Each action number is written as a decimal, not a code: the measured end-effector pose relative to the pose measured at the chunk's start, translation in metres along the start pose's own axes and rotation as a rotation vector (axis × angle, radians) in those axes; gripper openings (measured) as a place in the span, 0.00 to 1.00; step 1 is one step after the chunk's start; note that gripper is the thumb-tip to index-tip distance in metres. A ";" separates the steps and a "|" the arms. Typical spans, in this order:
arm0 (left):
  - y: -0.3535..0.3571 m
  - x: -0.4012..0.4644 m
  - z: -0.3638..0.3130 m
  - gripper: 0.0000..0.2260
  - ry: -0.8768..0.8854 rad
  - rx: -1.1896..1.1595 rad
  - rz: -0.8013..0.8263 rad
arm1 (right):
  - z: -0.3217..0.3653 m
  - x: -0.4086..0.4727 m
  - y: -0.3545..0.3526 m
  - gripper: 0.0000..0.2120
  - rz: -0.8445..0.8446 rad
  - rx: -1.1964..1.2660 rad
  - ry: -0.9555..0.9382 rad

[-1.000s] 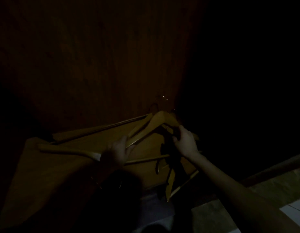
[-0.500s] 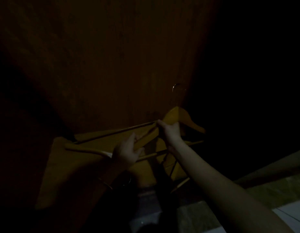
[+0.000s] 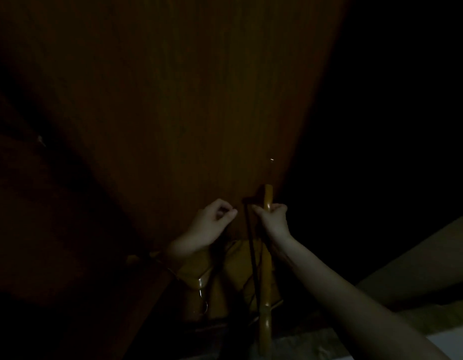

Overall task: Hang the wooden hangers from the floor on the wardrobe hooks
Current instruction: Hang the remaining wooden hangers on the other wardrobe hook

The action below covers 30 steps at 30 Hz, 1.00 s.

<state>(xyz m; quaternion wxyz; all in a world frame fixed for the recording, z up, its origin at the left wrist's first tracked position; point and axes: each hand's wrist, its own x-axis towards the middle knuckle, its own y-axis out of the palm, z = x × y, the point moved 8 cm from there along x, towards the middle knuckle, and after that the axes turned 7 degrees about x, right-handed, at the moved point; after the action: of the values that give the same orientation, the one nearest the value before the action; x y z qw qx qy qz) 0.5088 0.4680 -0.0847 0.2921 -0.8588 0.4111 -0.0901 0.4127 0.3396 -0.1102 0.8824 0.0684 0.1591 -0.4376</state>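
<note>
Right hand (image 3: pixel 273 216) gripping smooth wooden hanger (image 3: pixel 266 281) edge-on, grained wardrobe panel (image 3: pixel 173 113)

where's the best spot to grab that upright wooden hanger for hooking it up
Probably near its top, just under the metal hook, coming from the near side as the right hand does. The wooden hanger stands edge-on and vertical, so a high grip likely keeps the hook steady.

Very dim, grainy view; weak warm light on the wood panel (image 3: pixel 199 113), right side and corners black, edges bowed.
</note>
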 end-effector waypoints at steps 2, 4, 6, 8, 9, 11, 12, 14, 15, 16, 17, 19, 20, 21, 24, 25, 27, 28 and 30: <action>-0.033 0.002 -0.046 0.14 0.022 0.103 -0.045 | 0.058 -0.021 0.008 0.17 0.083 -0.136 -0.109; -0.068 0.003 -0.091 0.21 0.037 0.168 -0.099 | 0.115 -0.042 0.016 0.16 0.164 -0.260 -0.207; -0.104 0.004 -0.130 0.29 0.039 0.226 -0.141 | 0.170 -0.060 0.022 0.20 0.237 -0.352 -0.265; -0.138 0.000 -0.166 0.34 0.034 0.282 -0.172 | 0.218 -0.079 0.025 0.20 0.336 -0.397 -0.272; -0.155 -0.002 -0.182 0.36 0.023 0.314 -0.185 | 0.241 -0.088 0.025 0.18 0.403 -0.393 -0.269; -0.187 -0.007 -0.212 0.35 -0.003 0.430 -0.192 | 0.281 -0.106 0.025 0.15 0.537 -0.369 -0.260; -0.202 -0.011 -0.227 0.33 -0.003 0.471 -0.182 | 0.301 -0.115 0.025 0.15 0.588 -0.359 -0.258; -0.230 -0.017 -0.260 0.23 0.047 0.426 -0.152 | 0.342 -0.131 0.024 0.11 0.656 -0.338 -0.288; -0.242 -0.021 -0.279 0.18 0.091 0.377 -0.137 | 0.364 -0.138 0.024 0.08 0.679 -0.324 -0.316; -0.253 -0.027 -0.298 0.14 0.129 0.348 -0.128 | 0.385 -0.147 0.024 0.06 0.693 -0.308 -0.353; -0.264 -0.031 -0.316 0.13 0.161 0.340 -0.139 | 0.406 -0.155 0.024 0.06 0.697 -0.305 -0.399; -0.288 -0.039 -0.349 0.15 0.206 0.346 -0.193 | 0.448 -0.171 0.024 0.06 0.684 -0.324 -0.520; -0.297 -0.041 -0.360 0.17 0.227 0.346 -0.220 | 0.463 -0.178 0.025 0.06 0.674 -0.334 -0.575; -0.309 -0.044 -0.375 0.18 0.256 0.353 -0.253 | 0.482 -0.185 0.024 0.06 0.657 -0.349 -0.634; -0.338 -0.052 -0.417 0.16 0.318 0.424 -0.363 | 0.530 -0.205 0.021 0.06 0.534 -0.418 -0.819; -0.346 -0.056 -0.432 0.17 0.325 0.483 -0.409 | 0.545 -0.212 0.020 0.08 0.472 -0.456 -0.885; -0.362 -0.060 -0.458 0.19 0.322 0.595 -0.500 | 0.569 -0.223 0.017 0.16 0.349 -0.522 -0.972; -0.368 -0.062 -0.469 0.21 0.310 0.626 -0.535 | 0.581 -0.226 0.016 0.21 0.300 -0.536 -1.004; -0.382 -0.065 -0.487 0.24 0.306 0.617 -0.575 | 0.603 -0.236 0.016 0.31 0.228 -0.552 -1.085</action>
<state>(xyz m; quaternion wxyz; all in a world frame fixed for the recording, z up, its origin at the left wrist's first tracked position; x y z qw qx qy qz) 0.5242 0.4962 0.5365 0.4333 -0.7877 0.1480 -0.4122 0.4248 0.3699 0.5372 0.8638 -0.3779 -0.2134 -0.2558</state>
